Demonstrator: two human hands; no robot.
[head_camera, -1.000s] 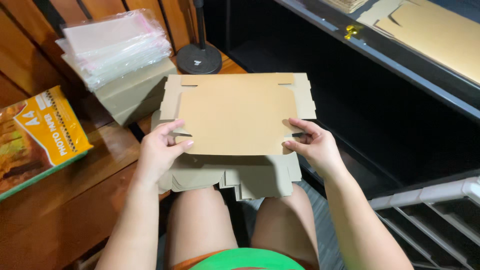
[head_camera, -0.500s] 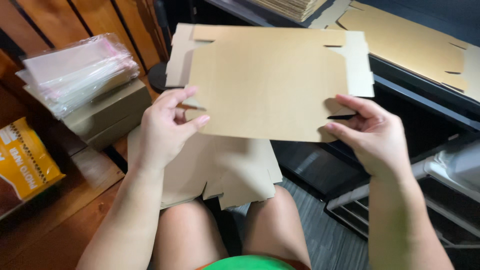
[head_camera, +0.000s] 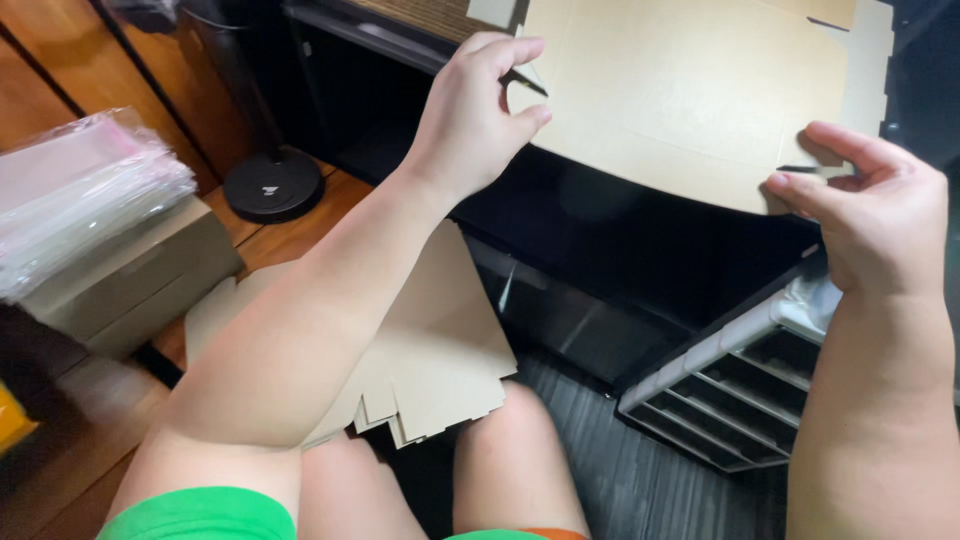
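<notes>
Two hands raise one flat cardboard blank (head_camera: 690, 95) above our lap: left hand (head_camera: 470, 110) pinches its left slot, right hand (head_camera: 870, 220) grips the right edge, keeping it taut. Spare blanks (head_camera: 440, 370) rest across our thighs.

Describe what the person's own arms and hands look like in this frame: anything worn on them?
Both arms are bare along all that shows. The left hand and right hand show no gloves, rings, watch or bands. A green garment appears at the bottom edge.

Cardboard sheet (head_camera: 690, 90) cut off at top edge; stack of flat cardboard blanks (head_camera: 440, 360) partly hidden behind left forearm.
</notes>
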